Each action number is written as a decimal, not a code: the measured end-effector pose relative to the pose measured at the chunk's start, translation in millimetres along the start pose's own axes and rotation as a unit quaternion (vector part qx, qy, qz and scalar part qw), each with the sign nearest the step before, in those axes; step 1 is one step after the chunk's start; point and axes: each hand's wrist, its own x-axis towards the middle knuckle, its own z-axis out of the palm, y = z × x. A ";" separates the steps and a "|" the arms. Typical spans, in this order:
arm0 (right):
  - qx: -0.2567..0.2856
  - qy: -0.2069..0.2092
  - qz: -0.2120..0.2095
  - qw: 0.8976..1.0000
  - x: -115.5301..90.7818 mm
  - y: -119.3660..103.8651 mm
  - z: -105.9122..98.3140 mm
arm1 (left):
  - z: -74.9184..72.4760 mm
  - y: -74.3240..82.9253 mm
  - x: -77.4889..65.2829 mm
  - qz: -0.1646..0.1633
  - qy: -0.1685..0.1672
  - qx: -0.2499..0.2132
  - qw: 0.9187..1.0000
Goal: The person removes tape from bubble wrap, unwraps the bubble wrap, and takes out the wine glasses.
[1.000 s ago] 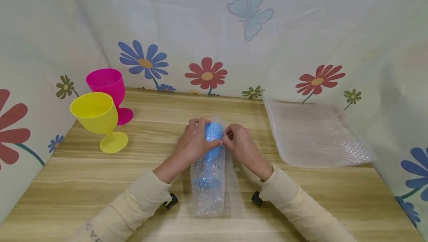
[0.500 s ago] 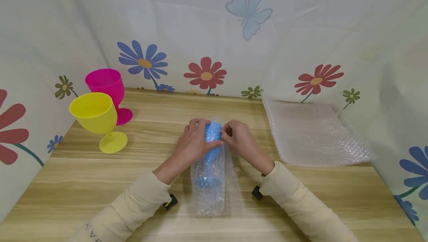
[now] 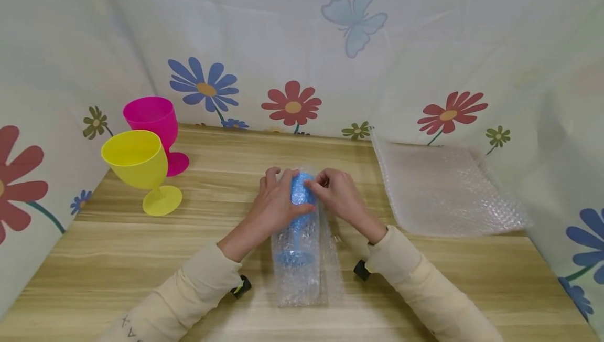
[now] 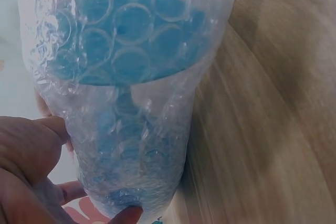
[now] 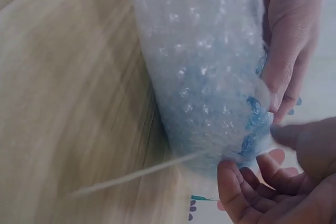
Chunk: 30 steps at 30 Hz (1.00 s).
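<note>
A blue goblet [image 3: 301, 191] lies on the table inside a sleeve of clear bubble wrap [image 3: 298, 287], bowl away from me and foot toward me. My left hand [image 3: 274, 203] grips the bowl end from the left, its thumb across the top. On the other side, my right hand [image 3: 341, 195] pinches the wrap near the bowl with thumb and fingers. In the right wrist view, a thin pale strip [image 5: 142, 172] runs from the wrap out over the table. The goblet's round foot [image 4: 131, 40] shows through the bubbles in the left wrist view.
A yellow goblet [image 3: 134, 158] and a pink goblet [image 3: 153, 119] stand upright at the left of the wooden table [image 3: 226, 153]. A flat sheet of bubble wrap [image 3: 439, 190] lies at the right. A flower-printed cloth [image 3: 264, 32] hangs behind and at the sides.
My right hand has moved slightly left, its thumb now over the wrapped bowl. The left hand keeps its grip, and the wrapped goblet has shifted barely to the right.
</note>
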 end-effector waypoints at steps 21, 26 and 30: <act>0.182 0.030 0.110 0.977 -3.1 -19.7 2.2 | -2.6 4.0 -6.4 -0.033 0.017 0.070 0.997; 0.233 0.016 0.132 0.963 -3.9 -19.9 4.2 | -1.2 -0.6 -6.9 -0.038 0.034 0.074 0.996; 0.271 0.024 0.146 0.951 -9.4 -16.3 3.4 | -1.6 -3.3 -7.1 -0.038 0.037 0.061 0.997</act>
